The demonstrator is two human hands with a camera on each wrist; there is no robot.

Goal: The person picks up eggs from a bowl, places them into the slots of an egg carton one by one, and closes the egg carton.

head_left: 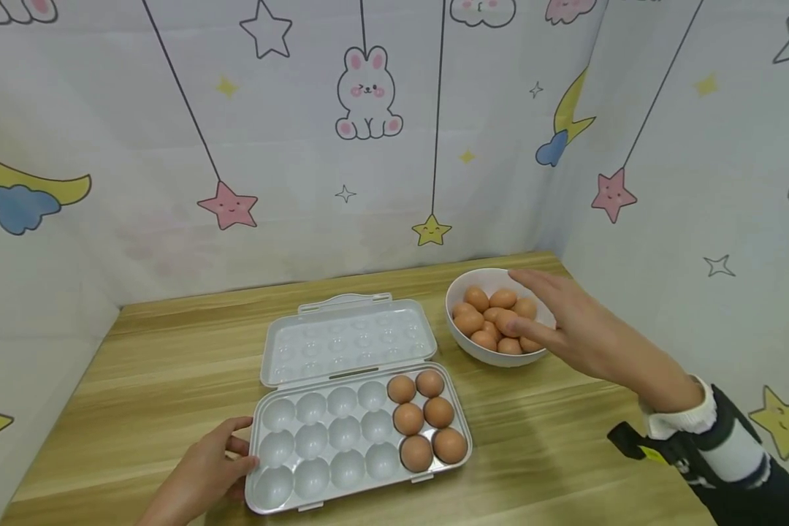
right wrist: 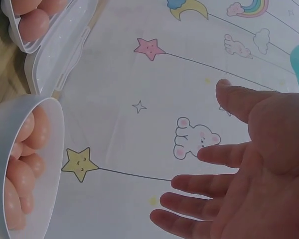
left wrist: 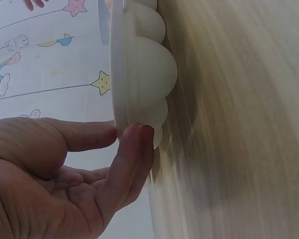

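An open plastic egg box point(head_left: 329, 492) lies on the table, its lid point(head_left: 350, 343) folded back toward the wall. Brown eggs point(head_left: 408, 419) fill the two right-hand columns of its hollows; the hollows further left are bare. My left hand point(head_left: 200, 467) pinches the box's left rim between thumb and fingers, and the left wrist view shows the rounded underside point(left wrist: 152, 72) close by. Over the right side of a white bowl point(head_left: 493, 358) hovers my right hand point(head_left: 585, 329), fingers spread and holding nothing. Several more brown eggs point(right wrist: 21, 177) are heaped in that bowl.
The wooden table point(head_left: 171, 365) meets a white printed cloth point(head_left: 289, 146) at its back edge. More of this cloth point(head_left: 690, 307) hangs on the right. The bowl stands right of the lid, behind the box's right end.
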